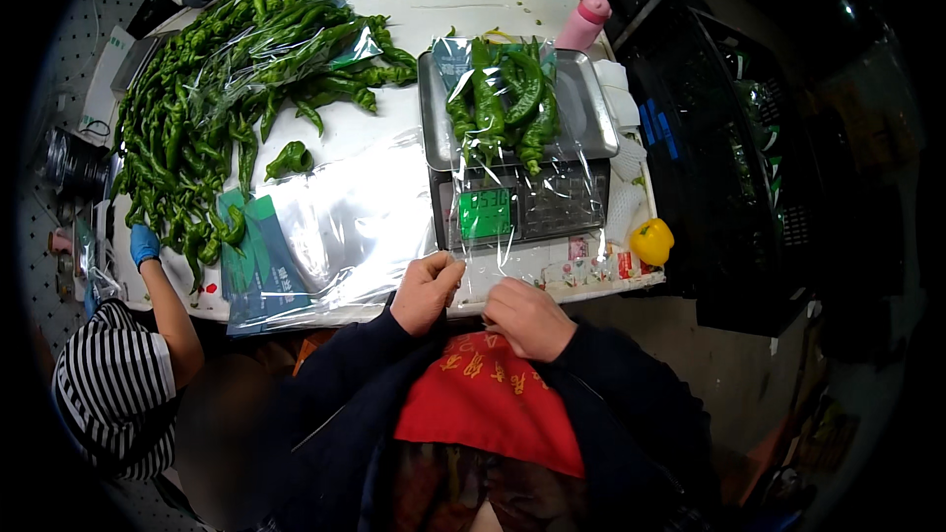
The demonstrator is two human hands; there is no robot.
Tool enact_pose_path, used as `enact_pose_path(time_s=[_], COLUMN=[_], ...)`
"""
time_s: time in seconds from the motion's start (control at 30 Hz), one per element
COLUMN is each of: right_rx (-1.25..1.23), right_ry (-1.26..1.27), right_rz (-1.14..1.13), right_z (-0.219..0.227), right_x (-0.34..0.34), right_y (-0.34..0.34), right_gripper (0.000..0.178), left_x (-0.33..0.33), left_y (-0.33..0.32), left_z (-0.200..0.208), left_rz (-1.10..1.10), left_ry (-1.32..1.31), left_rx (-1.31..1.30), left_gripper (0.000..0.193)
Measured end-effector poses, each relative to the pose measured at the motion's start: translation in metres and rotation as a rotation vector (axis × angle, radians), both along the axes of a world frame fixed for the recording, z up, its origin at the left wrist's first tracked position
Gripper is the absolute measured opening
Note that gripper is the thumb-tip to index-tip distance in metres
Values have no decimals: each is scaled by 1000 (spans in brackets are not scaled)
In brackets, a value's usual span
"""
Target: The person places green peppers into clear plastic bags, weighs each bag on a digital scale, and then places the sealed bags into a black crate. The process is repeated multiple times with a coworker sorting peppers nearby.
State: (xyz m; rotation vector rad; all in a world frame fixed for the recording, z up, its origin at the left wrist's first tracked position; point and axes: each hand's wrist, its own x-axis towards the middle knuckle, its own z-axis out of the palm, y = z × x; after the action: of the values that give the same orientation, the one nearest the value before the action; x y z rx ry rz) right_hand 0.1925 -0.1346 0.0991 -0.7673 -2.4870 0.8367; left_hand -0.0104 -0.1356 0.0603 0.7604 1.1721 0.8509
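Note:
Several long green peppers (488, 108) lie inside a clear plastic bag (480, 258) on the metal pan of a digital scale (567, 199). Its display glows green. The bag's mouth stretches over the scale's front toward me. My left hand (426, 292) is closed, thumb and fingers pinching the left part of that film edge. Beside it, my right hand (529, 319) is closed too, its curled fingers on the film's right part. Both hands are just in front of the scale, near the table's front edge.
A large heap of green peppers (177, 128) covers the table's left, with flat plastic bags (261, 266) nearer me. A co-worker's blue-gloved hand (144, 244) touches the heap. A pink bottle (583, 24) and a yellow bell pepper (651, 241) stand right of the scale. Dark crates (729, 138) are beyond.

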Motion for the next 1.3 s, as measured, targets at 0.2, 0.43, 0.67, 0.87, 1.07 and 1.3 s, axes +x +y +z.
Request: enact_pose_path(time_s=[0.2,0.43,0.67,0.87,1.07,1.3], right_rx=[-345,-1049,163,191,-147,-331], right_ry=[-977,-718,-180,15,449,585], right_rz=[-449,-1081,-835,-357,-509,-751], right_z=[-104,-115,-50,-25,-21,1], right_x=[227,259,140,114,110,83], right_y=[-145,-153,25,64,86,155], right_gripper=[23,29,77,26,18,30], left_x=[-8,-31,-12,-21,-7,7], left_y=[-3,-6,29,60,64,128], left_z=[-6,-26,4,13,31,57], left_rz=[-3,13,-80,-430,-24,232], left_ry=[-60,-130,1205,720,409,292], left_rx=[2,37,1127,1043,559,554], left_gripper=[29,17,62,24,16,29])
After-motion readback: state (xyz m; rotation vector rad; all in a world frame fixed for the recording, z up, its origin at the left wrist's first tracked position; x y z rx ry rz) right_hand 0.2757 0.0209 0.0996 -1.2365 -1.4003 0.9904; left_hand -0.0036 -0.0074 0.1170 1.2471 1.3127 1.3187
